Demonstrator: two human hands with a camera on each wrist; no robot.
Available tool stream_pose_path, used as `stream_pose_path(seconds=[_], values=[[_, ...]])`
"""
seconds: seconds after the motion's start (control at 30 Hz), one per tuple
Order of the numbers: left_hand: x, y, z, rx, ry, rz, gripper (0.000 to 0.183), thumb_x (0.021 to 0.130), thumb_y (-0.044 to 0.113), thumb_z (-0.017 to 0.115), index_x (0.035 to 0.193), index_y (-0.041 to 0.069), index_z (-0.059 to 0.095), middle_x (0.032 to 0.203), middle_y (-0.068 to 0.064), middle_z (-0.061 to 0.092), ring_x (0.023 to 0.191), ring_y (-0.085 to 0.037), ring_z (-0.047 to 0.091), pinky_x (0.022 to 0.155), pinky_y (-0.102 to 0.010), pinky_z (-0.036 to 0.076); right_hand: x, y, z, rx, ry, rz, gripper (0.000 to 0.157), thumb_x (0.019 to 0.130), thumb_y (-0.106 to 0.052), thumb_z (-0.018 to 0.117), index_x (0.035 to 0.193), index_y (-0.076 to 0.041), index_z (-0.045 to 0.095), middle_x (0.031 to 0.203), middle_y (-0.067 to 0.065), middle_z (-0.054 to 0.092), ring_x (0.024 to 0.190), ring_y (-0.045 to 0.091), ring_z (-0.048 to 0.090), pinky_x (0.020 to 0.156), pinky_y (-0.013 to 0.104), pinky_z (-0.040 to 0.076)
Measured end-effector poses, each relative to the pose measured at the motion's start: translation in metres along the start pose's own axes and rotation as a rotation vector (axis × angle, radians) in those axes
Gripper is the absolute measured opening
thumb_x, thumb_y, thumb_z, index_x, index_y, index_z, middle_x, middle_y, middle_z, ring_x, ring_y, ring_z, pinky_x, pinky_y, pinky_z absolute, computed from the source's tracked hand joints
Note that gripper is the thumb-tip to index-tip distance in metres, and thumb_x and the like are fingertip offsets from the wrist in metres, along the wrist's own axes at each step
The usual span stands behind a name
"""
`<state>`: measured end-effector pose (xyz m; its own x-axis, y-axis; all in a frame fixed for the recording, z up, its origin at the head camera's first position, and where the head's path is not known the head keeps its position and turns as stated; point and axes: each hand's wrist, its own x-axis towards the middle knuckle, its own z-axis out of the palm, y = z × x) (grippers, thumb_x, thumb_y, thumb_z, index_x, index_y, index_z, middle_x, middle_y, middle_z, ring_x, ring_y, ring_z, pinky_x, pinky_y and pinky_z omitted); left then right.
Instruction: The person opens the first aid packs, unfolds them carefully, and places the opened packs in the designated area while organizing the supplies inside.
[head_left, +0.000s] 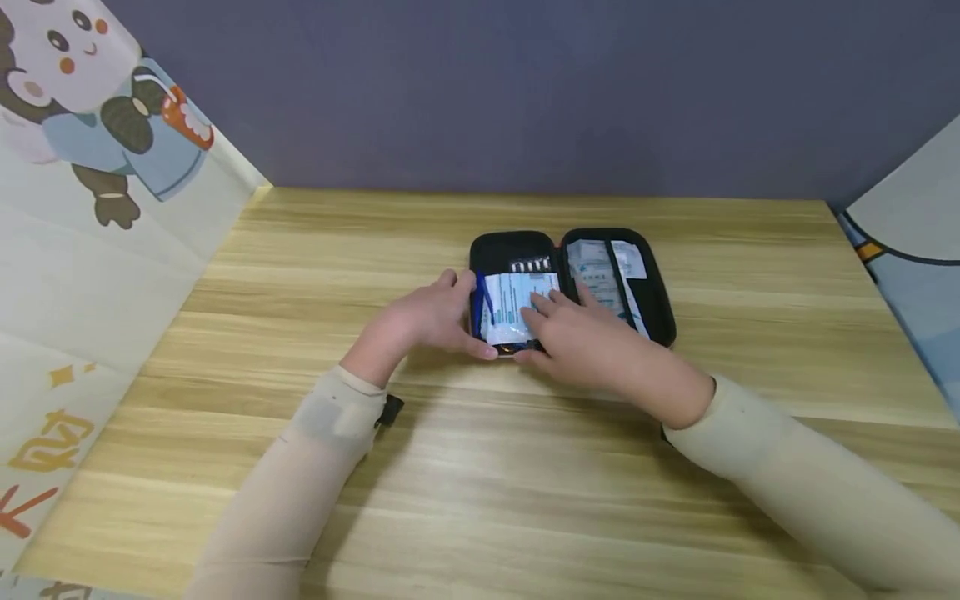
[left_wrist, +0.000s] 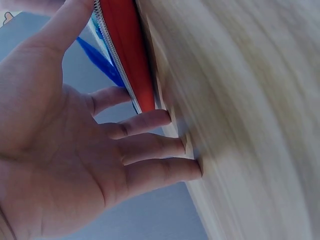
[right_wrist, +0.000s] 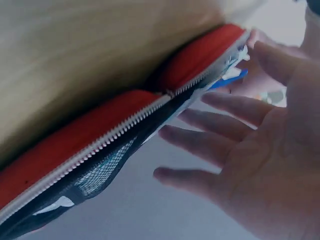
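Observation:
A zip case (head_left: 510, 246), black inside and red outside, lies unfolded on the table. Its left half holds a white and light-blue packet (head_left: 510, 308), a strip of capsule-like pieces (head_left: 532, 265) and a dark blue strap-like item (head_left: 478, 304). My left hand (head_left: 431, 317) spans the case's left side; in the left wrist view its extended fingers (left_wrist: 150, 146) reach the tabletop beside the red shell (left_wrist: 127, 50). Over the packet's right part lies my right hand (head_left: 585, 337), fingers spread and fairly straight, its thumb at the front edge.
Flat packets (head_left: 592, 265) sit behind a mesh pocket and dark band in the case's right half. The wood-grain table (head_left: 480, 500) ends at a dark blue-grey wall (head_left: 480, 92). A cartoon-printed sheet (head_left: 45, 275) stands along the left side.

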<state>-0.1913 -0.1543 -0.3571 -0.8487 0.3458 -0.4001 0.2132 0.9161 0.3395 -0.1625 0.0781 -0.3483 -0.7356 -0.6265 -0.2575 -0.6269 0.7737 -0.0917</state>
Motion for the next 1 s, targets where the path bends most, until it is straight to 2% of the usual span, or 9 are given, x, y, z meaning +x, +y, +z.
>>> stream_pose_path(seconds=[0.1, 0.27, 0.33, 0.4, 0.53, 0.67, 0.8, 0.9, 1.0], values=[[0.0, 0.001, -0.001, 0.0, 0.006, -0.006, 0.122, 0.077, 0.065, 0.088, 0.164, 0.011, 0.022, 0.159, -0.024, 0.038, 0.129, -0.042, 0.061, 0.111, -0.056, 0.053, -0.008, -0.001, 0.005, -0.115, 0.082, -0.021, 0.07, 0.101, -0.054, 0.068, 0.151, -0.006, 0.057, 0.158, 0.02, 0.056, 0.147, 0.043, 0.053, 0.121, 0.078, 0.028], [-0.002, 0.001, -0.001, -0.005, 0.012, -0.02, 0.118, 0.076, 0.064, 0.09, 0.16, 0.011, 0.027, 0.155, -0.022, 0.041, 0.125, -0.042, 0.062, 0.11, -0.055, 0.054, -0.023, 0.005, 0.018, -0.356, 0.335, -0.133, 0.028, 0.099, -0.014, 0.075, 0.125, -0.004, 0.071, 0.12, 0.017, 0.075, 0.113, 0.039, 0.074, 0.115, 0.066, 0.047], [-0.002, 0.002, -0.001, -0.012, 0.009, -0.018, 0.119, 0.076, 0.064, 0.09, 0.161, 0.011, 0.026, 0.156, -0.023, 0.041, 0.127, -0.043, 0.062, 0.111, -0.056, 0.053, -0.031, 0.01, 0.02, -0.391, 0.39, -0.151, 0.018, 0.097, 0.0, 0.071, 0.115, -0.004, 0.073, 0.11, 0.015, 0.077, 0.104, 0.037, 0.076, 0.111, 0.061, 0.053], [-0.002, 0.003, -0.001, -0.021, 0.008, -0.018, 0.12, 0.075, 0.064, 0.09, 0.162, 0.011, 0.025, 0.157, -0.023, 0.04, 0.129, -0.044, 0.061, 0.113, -0.057, 0.052, -0.04, 0.016, 0.017, -0.374, 0.394, -0.146, 0.016, 0.095, 0.001, 0.071, 0.11, -0.006, 0.074, 0.106, 0.013, 0.077, 0.101, 0.035, 0.076, 0.108, 0.057, 0.056], [0.0, 0.004, -0.003, -0.025, 0.012, -0.015, 0.121, 0.076, 0.064, 0.09, 0.162, 0.011, 0.025, 0.159, -0.024, 0.039, 0.131, -0.045, 0.06, 0.113, -0.058, 0.052, -0.055, 0.033, 0.002, -0.266, 0.418, -0.112, 0.02, 0.092, 0.002, 0.072, 0.108, -0.008, 0.076, 0.11, 0.011, 0.078, 0.102, 0.033, 0.076, 0.098, 0.052, 0.061], [-0.001, 0.003, -0.006, -0.006, 0.007, -0.023, 0.12, 0.076, 0.065, 0.089, 0.16, 0.01, 0.025, 0.158, -0.023, 0.039, 0.131, -0.044, 0.06, 0.114, -0.056, 0.052, -0.062, 0.059, -0.013, -0.123, 0.506, -0.065, 0.026, 0.091, 0.003, 0.072, 0.115, -0.004, 0.078, 0.115, 0.016, 0.075, 0.1, 0.036, 0.075, 0.076, 0.052, 0.064], [-0.001, 0.004, -0.007, 0.013, -0.004, -0.019, 0.12, 0.077, 0.066, 0.088, 0.16, 0.008, 0.024, 0.156, -0.023, 0.04, 0.134, -0.043, 0.058, 0.115, -0.055, 0.051, -0.065, 0.089, -0.024, 0.033, 0.617, 0.036, 0.021, 0.095, -0.001, 0.072, 0.116, -0.002, 0.078, 0.112, 0.019, 0.073, 0.077, 0.03, 0.068, 0.056, 0.04, 0.053], [0.0, 0.004, -0.007, 0.008, -0.008, -0.016, 0.123, 0.077, 0.066, 0.088, 0.162, 0.008, 0.022, 0.159, -0.024, 0.038, 0.139, -0.043, 0.055, 0.117, -0.056, 0.049, -0.064, 0.113, -0.032, 0.253, 0.639, 0.195, 0.028, 0.103, -0.01, 0.068, 0.128, 0.002, 0.073, 0.112, 0.026, 0.074, 0.066, 0.004, 0.06, 0.053, 0.024, 0.045], [0.001, 0.004, -0.006, -0.003, -0.008, -0.016, 0.125, 0.077, 0.066, 0.088, 0.163, 0.007, 0.02, 0.161, -0.025, 0.036, 0.142, -0.044, 0.053, 0.119, -0.056, 0.047, -0.061, 0.138, -0.034, 0.503, 0.581, 0.357, 0.048, 0.108, -0.019, 0.062, 0.146, 0.009, 0.057, 0.126, 0.039, 0.068, 0.063, -0.014, 0.056, 0.051, 0.014, 0.048]])
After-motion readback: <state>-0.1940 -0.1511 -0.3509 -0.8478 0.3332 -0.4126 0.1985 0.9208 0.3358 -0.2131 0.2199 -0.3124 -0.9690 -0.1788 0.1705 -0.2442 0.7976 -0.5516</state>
